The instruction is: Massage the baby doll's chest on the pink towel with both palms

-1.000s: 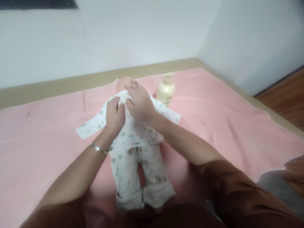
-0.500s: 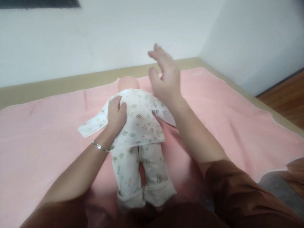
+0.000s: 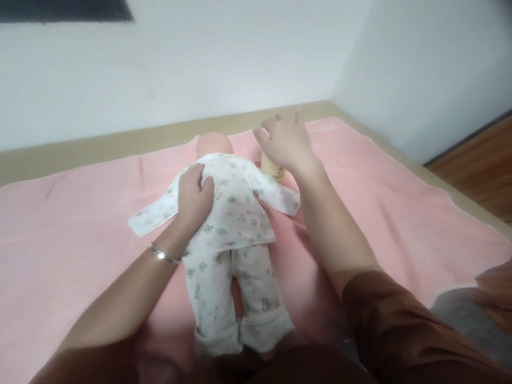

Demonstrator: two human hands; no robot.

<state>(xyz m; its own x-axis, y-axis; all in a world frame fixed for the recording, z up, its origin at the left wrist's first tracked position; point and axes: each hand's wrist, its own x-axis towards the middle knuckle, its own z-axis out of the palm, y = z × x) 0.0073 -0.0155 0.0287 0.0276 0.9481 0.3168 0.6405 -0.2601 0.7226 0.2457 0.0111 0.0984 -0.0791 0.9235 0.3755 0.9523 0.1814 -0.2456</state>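
A baby doll (image 3: 234,215) in white pyjamas with a small green print lies stretched out, its bald head (image 3: 214,143) at the far end and no face showing. Spread over the upper side of its torso, my left hand (image 3: 194,195) lies flat with nothing gripped. Beyond the doll's right-hand sleeve stands a pale yellow bottle or canister (image 3: 273,168), mostly hidden. My right hand (image 3: 288,139) is over it, fingers apart and bent. Whether the hand touches the container I cannot tell.
Beneath the doll a pink blanket (image 3: 366,210) covers most of a tan padded surface (image 3: 49,160). White walls (image 3: 234,58) rise behind it and at the right. Wooden flooring (image 3: 481,156) shows at the far right, and a dark panel (image 3: 56,8) at upper left.
My right hand has come down from its raised position and turned palm downward. The yellow container now shows below it. My left hand stays on the doll.
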